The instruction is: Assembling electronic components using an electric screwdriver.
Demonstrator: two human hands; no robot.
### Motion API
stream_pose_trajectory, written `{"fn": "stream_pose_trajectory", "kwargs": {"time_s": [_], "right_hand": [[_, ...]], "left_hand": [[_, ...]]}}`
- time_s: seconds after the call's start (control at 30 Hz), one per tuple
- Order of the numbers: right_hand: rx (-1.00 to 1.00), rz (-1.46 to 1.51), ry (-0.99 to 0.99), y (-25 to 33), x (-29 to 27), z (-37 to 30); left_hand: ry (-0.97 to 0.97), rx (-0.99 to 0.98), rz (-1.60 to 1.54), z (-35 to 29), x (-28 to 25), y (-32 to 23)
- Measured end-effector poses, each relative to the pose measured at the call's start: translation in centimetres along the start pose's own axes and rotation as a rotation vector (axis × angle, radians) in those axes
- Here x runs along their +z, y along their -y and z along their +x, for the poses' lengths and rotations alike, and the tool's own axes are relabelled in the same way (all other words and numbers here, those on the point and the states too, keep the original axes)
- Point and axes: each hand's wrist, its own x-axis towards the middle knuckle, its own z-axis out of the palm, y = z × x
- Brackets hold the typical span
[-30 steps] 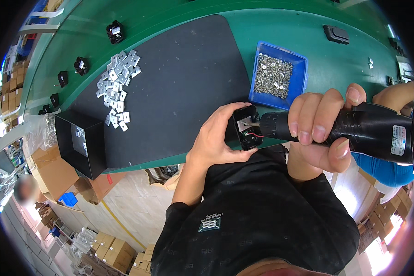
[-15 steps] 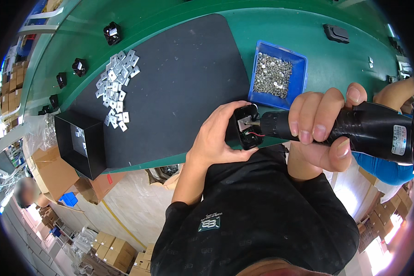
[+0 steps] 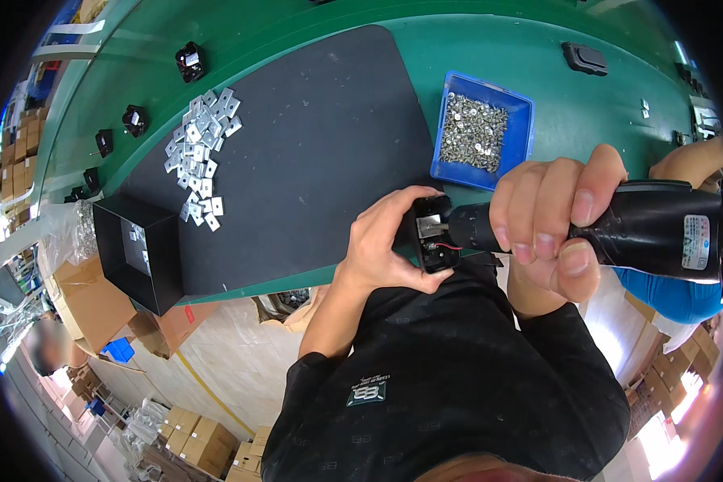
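My left hand (image 3: 380, 243) grips a small black plastic housing (image 3: 437, 255) between thumb and fingers. Inside it show a silvery metal plate and a thin red wire. Wrapped round a black electric screwdriver (image 3: 647, 229), my right hand (image 3: 550, 225) holds the tool level. Its nose points left into the open housing, and the bit reaches the metal plate; whether a screw sits at the tip is too small to tell. Just beyond the hands stands a blue bin (image 3: 524, 136) of small screws (image 3: 472, 132).
Many square metal plates (image 3: 203, 132) lie piled on a dark mat (image 3: 321, 145). A black open box (image 3: 162, 257) stands at the mat's left corner. Similar black housings (image 3: 190, 62) sit along the green table (image 3: 498, 44). Another person's arm (image 3: 691, 165) is at the right.
The housing and both hands have shifted slightly downward in the picture. The screwdriver's nose is nearer to the housing and a little further left.
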Motion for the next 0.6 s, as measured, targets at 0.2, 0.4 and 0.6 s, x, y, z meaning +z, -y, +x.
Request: {"fn": "stream_pose_trajectory", "kwargs": {"time_s": [0.2,0.4,0.6], "right_hand": [[-0.06,-0.065,-0.007,-0.8,0.0,-0.3],[-0.045,-0.009,-0.169,-1.6,-0.8,0.1],[-0.144,0.043,0.061,-1.6,-1.5,0.9]], "left_hand": [[-0.035,-0.062,-0.032,-0.2,0.2,0.3],[0.168,0.005,0.06,1.4,-1.1,-0.8],[0.171,0.092,0.071,1.8,-1.5,-1.0]]}}
